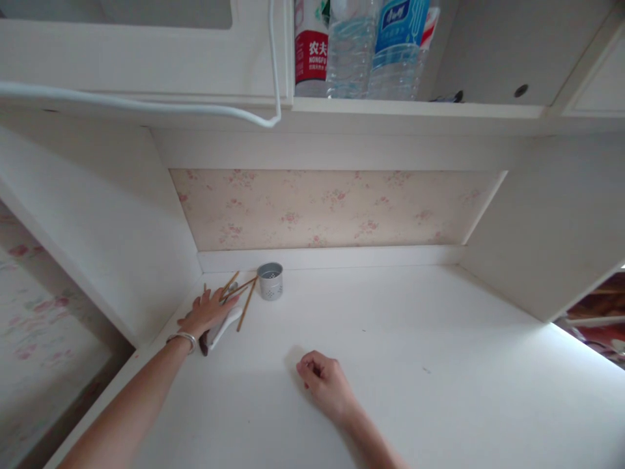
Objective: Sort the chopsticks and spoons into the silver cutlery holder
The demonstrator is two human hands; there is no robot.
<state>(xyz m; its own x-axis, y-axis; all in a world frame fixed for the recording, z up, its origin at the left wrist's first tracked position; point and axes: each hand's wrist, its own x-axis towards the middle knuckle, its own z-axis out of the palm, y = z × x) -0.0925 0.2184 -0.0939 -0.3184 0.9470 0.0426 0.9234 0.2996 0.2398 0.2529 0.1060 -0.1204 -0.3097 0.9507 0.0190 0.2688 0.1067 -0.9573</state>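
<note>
At the back left of the white counter, my left hand (209, 311) lies with fingers spread over a small heap of utensils. Wooden chopsticks (247, 305) stick out around its fingers, some crossing each other. A white spoon (227, 327) lies beside the palm, and a dark handle-like end (204, 345) shows near the wrist. What lies under the palm is hidden. Just right of the heap, a grey perforated utensil holder (271, 283) stands upright. Closer to me, my right hand (325, 384) rests on the counter with fingers curled and nothing visible in them.
White panels (527, 228) enclose the counter (400, 339) on both sides. Overhead, a shelf (415, 111) holds several plastic bottles (354, 55). A white cable (195, 109) hangs below the upper left cabinet. Floral wallpaper (322, 208) covers the back.
</note>
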